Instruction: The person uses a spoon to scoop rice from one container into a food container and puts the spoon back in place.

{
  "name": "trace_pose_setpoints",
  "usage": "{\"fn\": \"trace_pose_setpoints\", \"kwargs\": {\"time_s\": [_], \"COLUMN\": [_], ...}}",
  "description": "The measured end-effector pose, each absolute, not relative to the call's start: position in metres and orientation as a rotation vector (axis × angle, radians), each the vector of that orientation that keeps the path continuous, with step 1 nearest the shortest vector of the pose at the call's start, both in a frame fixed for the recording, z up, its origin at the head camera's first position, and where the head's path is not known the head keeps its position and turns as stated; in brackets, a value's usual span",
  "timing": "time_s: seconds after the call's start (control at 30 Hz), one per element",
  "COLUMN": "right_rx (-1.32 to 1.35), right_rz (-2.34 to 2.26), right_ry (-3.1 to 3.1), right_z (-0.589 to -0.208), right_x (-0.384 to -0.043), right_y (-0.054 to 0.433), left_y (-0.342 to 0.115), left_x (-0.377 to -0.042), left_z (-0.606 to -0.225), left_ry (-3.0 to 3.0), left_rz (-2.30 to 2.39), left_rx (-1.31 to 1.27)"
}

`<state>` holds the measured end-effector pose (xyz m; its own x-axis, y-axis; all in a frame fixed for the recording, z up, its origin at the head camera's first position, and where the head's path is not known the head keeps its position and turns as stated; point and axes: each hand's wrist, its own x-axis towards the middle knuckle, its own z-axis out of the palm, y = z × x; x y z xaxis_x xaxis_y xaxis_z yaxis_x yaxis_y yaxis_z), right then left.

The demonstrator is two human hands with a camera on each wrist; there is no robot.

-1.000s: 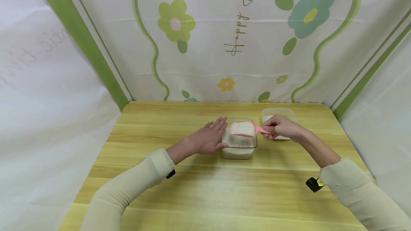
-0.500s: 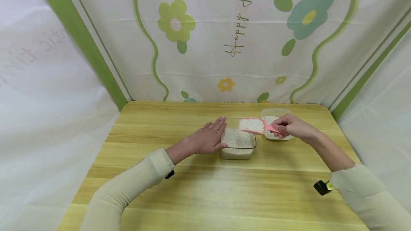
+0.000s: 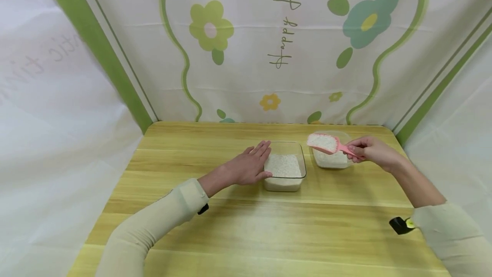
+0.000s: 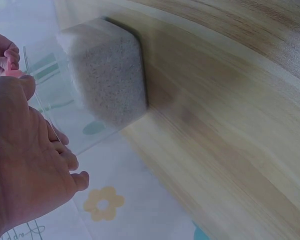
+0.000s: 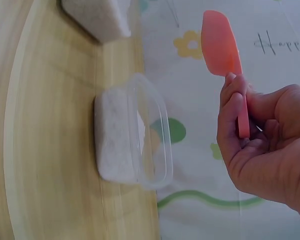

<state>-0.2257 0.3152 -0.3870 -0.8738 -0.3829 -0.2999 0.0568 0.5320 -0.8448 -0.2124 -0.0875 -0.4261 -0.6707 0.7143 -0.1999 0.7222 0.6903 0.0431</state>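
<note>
My right hand [image 3: 372,152] grips the handle of a pink scoop [image 5: 221,47] heaped with white rice [image 3: 322,141]. In the head view the scoop hangs over a clear plastic container [image 5: 166,155], which holds more rice. My left hand [image 3: 247,167] rests with straight fingers against the left rim of a square glass container [image 3: 286,177]. Rice fills the lower part of this glass container, seen through its wall in the left wrist view. Both containers stand upright on the table.
The wooden table [image 3: 246,230] runs back to a white curtain [image 3: 246,72] printed with flowers. More curtain hangs on the left and right sides. The two containers stand side by side with a narrow gap between them.
My right hand has carried the full scoop rightward, from above the glass container to above the plastic one. The left hand has stayed at the glass rim.
</note>
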Motion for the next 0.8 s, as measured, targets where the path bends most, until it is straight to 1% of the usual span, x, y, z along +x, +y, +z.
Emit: {"fn": "trace_pose_setpoints", "kwargs": {"time_s": [0.47, 0.8], "right_rx": [-0.143, -0.089], "right_rz": [-1.252, -1.159], "right_ry": [2.416, 2.493], "right_z": [-0.401, -0.407], "right_x": [-0.238, -0.236], "right_y": [0.358, 0.375], "left_y": [-0.089, -0.089], "left_x": [-0.212, -0.212], "left_z": [-0.427, -0.424], "left_ry": [2.705, 2.685], "left_rz": [-0.067, -0.059], "left_rx": [1.154, 1.151]}}
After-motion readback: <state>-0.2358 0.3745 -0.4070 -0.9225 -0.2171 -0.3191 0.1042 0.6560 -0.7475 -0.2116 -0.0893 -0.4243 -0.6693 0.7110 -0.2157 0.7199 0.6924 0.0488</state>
